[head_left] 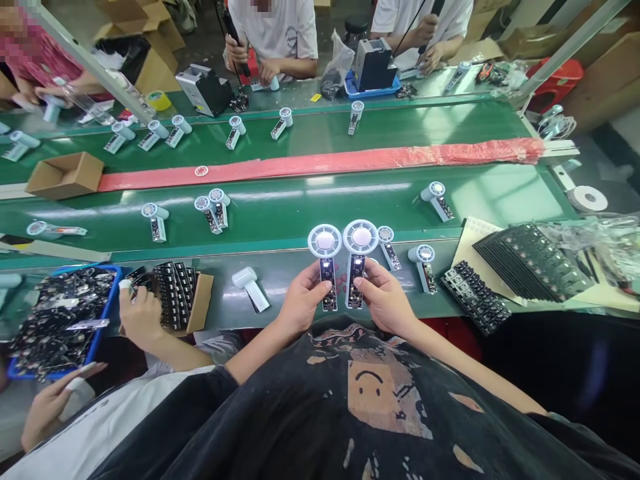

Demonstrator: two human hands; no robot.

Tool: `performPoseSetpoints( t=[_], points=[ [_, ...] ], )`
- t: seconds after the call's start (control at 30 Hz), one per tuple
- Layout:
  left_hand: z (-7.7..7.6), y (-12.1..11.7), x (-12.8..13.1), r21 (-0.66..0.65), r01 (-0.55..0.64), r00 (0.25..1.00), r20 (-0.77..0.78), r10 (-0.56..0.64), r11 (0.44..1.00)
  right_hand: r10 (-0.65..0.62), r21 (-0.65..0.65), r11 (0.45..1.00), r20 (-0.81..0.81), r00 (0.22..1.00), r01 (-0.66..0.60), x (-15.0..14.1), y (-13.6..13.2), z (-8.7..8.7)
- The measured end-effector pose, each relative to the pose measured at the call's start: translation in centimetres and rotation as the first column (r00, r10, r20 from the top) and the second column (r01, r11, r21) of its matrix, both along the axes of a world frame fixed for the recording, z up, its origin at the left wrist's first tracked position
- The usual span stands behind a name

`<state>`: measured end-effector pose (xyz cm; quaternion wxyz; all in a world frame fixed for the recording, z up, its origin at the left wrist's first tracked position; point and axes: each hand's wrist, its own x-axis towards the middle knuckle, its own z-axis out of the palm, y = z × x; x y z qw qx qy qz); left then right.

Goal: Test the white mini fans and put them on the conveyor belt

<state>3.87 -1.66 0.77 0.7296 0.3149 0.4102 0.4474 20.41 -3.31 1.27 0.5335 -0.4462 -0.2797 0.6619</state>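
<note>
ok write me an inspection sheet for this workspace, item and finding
Surface: near bench beside a green belt; red strip divides it from a second green belt.
Job's things: two fan-shaped units with exposed boards, side by side: left unit, right unit.
Clutter: blue tray of jumbled parts and cardboard box of boards at left; black board stack at right.
Grips: left grip holds the left unit, right grip the right unit; thumbs on the boards.
Cables: thin dark cord by a far co-worker; pale coiled cord near the belts' right end.
Surroundings: co-workers across the belts and at left; boxes behind.
</note>
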Motion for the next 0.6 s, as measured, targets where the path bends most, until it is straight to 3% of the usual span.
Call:
performPoseSetpoints(
  t=[0.6],
  points=[
    [1.7,-2.4,3.6,0.037,-0.143,0.988,-0.057,0.145,0.989,0.181,0.096,0.98,-0.052,0.982,-0.176,3.3,0.0,0.0]
  ],
)
